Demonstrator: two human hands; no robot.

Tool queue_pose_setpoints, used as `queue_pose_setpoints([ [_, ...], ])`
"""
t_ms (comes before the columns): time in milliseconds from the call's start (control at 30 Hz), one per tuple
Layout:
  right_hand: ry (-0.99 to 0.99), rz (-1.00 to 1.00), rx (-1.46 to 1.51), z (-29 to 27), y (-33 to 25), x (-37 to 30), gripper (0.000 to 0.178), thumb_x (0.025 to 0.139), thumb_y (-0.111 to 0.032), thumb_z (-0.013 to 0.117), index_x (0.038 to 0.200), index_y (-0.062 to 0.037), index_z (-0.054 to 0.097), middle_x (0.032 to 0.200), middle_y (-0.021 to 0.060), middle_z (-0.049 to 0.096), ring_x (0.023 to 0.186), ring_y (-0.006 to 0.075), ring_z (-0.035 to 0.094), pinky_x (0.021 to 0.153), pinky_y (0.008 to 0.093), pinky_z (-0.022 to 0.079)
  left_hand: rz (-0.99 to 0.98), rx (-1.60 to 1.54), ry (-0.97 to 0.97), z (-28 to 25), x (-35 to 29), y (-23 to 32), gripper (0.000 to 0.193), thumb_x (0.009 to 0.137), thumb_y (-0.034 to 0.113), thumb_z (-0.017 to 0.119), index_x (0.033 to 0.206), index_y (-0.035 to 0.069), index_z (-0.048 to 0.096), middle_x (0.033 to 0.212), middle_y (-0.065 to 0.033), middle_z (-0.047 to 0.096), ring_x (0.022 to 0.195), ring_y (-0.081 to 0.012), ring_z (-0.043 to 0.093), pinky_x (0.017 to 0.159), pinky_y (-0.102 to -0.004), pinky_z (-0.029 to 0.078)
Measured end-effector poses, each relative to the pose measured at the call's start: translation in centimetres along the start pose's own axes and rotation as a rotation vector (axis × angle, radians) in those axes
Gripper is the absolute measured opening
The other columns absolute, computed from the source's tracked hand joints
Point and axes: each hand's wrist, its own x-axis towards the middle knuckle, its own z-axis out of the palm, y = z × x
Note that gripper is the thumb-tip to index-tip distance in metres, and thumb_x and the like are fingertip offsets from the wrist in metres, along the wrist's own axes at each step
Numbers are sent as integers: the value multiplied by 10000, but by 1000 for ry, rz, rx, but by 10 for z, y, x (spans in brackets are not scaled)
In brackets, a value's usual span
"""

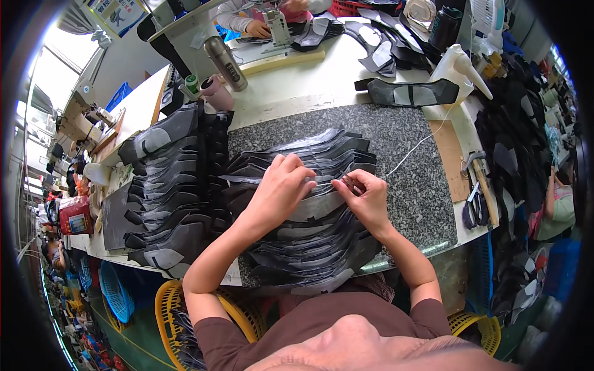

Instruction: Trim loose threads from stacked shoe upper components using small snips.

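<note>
In front of me, a long overlapping stack of dark, curved cut pieces (309, 232) with grey patches lies on a speckled stone slab (421, 207). My left hand (286, 182) rests over the middle of this stack, fingers curled and closed; what they grip is hidden. Close by on its right, my right hand (365, 195) is closed in a pinch at the pieces' edge. A thin white cord (413, 150) runs from beside a white plastic jug (459, 71) to my right fingers. A short pale line shows between both hands.
Left of the slab stands another row of dark pieces (167, 185). Behind are a steel flask (225, 63), a pink cup (216, 93) and a co-worker's hand (258, 28) at a sewing machine (276, 28). A hammer (484, 188) lies right; yellow baskets (166, 318) sit below.
</note>
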Motion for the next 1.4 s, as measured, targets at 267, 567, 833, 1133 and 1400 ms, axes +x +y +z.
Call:
queue_pose_setpoints([
  [267, -34, -18, 15, -7, 10, 8, 206, 873, -165, 851, 879, -8, 719, 747, 68, 690, 644, 160, 683, 598, 299, 520, -20, 4, -61, 20, 20, 0, 137, 917, 173, 774, 943, 39, 784, 875, -96, 630, 921, -295, 598, 837, -413, 502],
  [567, -85, -324, -42, -21, 29, 27, 207, 870, -29, 807, 1011, -7, 656, 1021, 112, 706, 849, 221, 719, 678, 338, 553, -197, -16, -181, 19, 34, 5, 147, 824, 177, 711, 834, 49, 782, 845, -124, 680, 922, -325, 676, 848, -454, 541],
  [833, -206, -460, -293, -36, 25, 20, 145, 915, -55, 683, 1039, -83, 612, 962, 66, 682, 719, 311, 714, 579, 403, 555, -178, 25, -182, 21, 33, 4, 192, 828, 201, 725, 861, 17, 766, 804, -114, 660, 848, -286, 664, 775, -417, 526],
  [1133, -255, -300, -223, -39, 22, 21, 122, 904, -49, 709, 1005, -48, 642, 834, 111, 703, 681, 279, 716, 604, 378, 554, -162, 64, -156, 22, 34, 7, 168, 827, 199, 704, 836, 54, 788, 845, -122, 676, 910, -330, 675, 832, -460, 541],
  [1400, -211, -141, -325, -42, 19, 26, 222, 893, -238, 813, 901, -36, 723, 805, 121, 727, 721, 288, 723, 653, 384, 548, -120, 97, -216, 25, 32, 6, 195, 881, 187, 680, 988, 71, 795, 937, -105, 641, 1005, -304, 614, 876, -450, 488],
])
